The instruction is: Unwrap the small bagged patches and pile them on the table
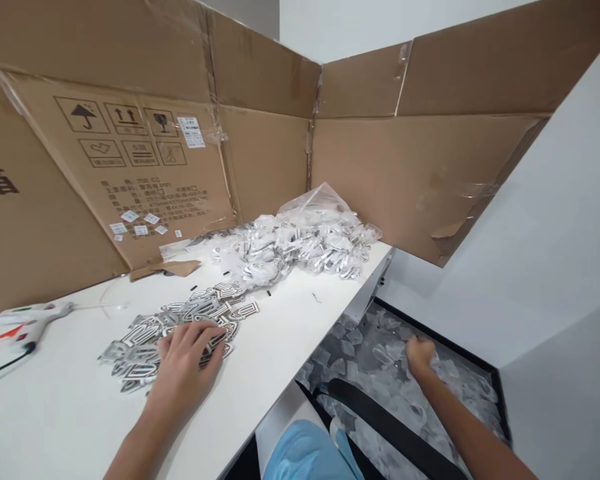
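Two hands at work: your left hand point(185, 363) lies open on flat silver-edged pieces point(180, 313) on the surface point(70, 413); your right hand point(420, 353) is clenched, apparently grasping clear plastic scraps point(390, 350) beneath it.

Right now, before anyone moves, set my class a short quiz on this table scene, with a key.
1. True or false: the left hand rests on the silver pieces.
2. Which hand is nearer the glue gun: left or right?
3. What does the right hand reach into, below the table?

Key:
1. True
2. Left
3. Clear plastic
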### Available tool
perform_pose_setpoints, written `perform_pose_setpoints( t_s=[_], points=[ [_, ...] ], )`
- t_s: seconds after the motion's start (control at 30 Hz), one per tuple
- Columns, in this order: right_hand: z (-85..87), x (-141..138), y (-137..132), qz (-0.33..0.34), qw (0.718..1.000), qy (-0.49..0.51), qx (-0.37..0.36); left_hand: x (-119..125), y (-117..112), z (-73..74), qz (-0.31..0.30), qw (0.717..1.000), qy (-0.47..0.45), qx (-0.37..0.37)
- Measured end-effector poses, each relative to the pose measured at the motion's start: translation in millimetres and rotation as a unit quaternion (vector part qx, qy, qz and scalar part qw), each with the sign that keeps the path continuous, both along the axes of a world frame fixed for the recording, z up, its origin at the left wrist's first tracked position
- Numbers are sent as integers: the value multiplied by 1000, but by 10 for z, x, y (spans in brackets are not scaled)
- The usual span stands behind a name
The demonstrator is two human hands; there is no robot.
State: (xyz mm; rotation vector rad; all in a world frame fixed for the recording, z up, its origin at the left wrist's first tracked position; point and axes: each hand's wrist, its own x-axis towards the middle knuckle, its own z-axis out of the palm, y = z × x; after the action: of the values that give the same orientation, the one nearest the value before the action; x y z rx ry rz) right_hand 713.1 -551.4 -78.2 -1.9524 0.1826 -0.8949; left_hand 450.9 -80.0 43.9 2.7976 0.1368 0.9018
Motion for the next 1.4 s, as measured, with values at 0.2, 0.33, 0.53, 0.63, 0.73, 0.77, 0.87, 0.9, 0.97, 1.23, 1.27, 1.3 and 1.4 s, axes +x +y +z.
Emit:
perform_pose_setpoints(
  t_s=[0.2,0.33,0.53,0.63,0.73,0.77,0.87,0.9,0.97,1.23,1.27,1.3,1.4],
  points=[
    [470,878,1074,109,988,-49,-102,-28,18,-57,2,999,40,-7],
    [751,1144,1702,171,973,36,-152,-21,-6,-44,40,998,44,10],
    [671,1239,1907,131,987,50,-83,-37,-48,-20,64,997,34,24],
    [649,1265,1832,123,990,21,-59,-40,-90,-9,56,998,23,14],
    [667,1310,1783,123,992,-14,-33,-38,-127,-4,43,999,22,0],
    [674,1326,1777,123,992,-24,-24,-38,-133,-3,39,999,23,-4],
    [690,1361,1780,121,991,-53,-1,-44,-136,-2,35,999,22,-13],
    [695,1365,1782,121,991,-62,5,-48,-135,-1,34,999,20,-14],
    [706,1364,1781,125,989,-79,13,-54,-138,-2,35,999,15,-15],
    [710,1382,1746,140,988,-65,-26,-58,-196,2,26,998,26,-45],
    [700,1393,1739,125,990,-54,-31,-58,-197,3,27,998,26,-47],
    [691,1405,1730,108,993,-43,-32,-58,-195,4,29,998,26,-49],
    [675,1440,1683,88,996,-12,-33,-58,-189,3,29,998,25,-50]
  ],
)
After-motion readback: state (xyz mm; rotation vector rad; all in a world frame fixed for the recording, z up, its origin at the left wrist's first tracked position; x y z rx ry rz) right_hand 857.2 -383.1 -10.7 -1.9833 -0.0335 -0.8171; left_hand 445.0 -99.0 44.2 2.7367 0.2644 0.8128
